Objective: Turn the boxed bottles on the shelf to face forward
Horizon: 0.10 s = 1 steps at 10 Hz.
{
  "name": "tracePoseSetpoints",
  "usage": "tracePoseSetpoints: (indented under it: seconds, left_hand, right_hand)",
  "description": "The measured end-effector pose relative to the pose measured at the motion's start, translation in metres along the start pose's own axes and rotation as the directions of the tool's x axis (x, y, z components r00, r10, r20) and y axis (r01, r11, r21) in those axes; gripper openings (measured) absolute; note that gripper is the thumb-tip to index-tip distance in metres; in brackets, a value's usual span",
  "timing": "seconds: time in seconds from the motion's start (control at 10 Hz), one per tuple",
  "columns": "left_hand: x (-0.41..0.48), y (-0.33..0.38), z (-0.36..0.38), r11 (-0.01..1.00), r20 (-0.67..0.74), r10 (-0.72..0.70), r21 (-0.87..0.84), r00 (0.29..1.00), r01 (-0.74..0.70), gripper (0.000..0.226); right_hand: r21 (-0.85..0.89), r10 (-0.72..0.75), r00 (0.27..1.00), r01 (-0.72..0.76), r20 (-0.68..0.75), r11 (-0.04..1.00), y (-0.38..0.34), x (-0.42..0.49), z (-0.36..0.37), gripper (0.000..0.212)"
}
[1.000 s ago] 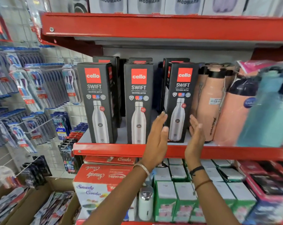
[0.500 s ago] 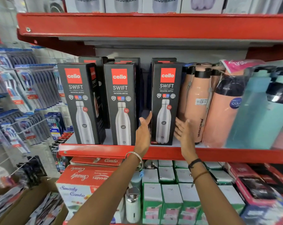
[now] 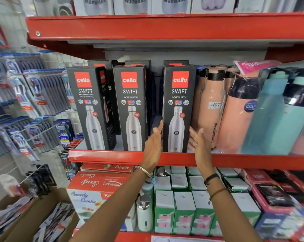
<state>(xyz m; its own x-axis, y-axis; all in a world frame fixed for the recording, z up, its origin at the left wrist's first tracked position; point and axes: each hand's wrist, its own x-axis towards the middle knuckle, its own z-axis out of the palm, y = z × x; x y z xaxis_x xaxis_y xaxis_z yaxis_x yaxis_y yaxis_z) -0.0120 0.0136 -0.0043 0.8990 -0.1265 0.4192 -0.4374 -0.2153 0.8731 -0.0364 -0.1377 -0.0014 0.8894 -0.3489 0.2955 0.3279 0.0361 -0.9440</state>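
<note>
Both hands are open and hold nothing: the left hand (image 3: 154, 143) and right hand (image 3: 198, 142) flank the right box (image 3: 179, 109). The box looks stiff, tall and a bit tippy, so its two flat sides, low down, look best to hold.

I see 3 boxed bottles (image 3: 132, 109) fronting the red shelf (image 3: 112, 157); my left hand (image 3: 154, 145) and right hand (image 3: 199, 144) flank the rightmost box (image 3: 179, 109), palms flat beside it.
</note>
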Motion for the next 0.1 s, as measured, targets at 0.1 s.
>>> tracePoseSetpoints:
  seconds: [0.1]
  left_hand:
    - [-0.0067,0.006,-0.0045,0.995,-0.01,0.094,-0.015,0.995,-0.094,0.045]
  right_hand:
    - [-0.032,-0.053,0.998,0.052,-0.043,0.998,-0.0006,-0.0098,0.0044,0.057]
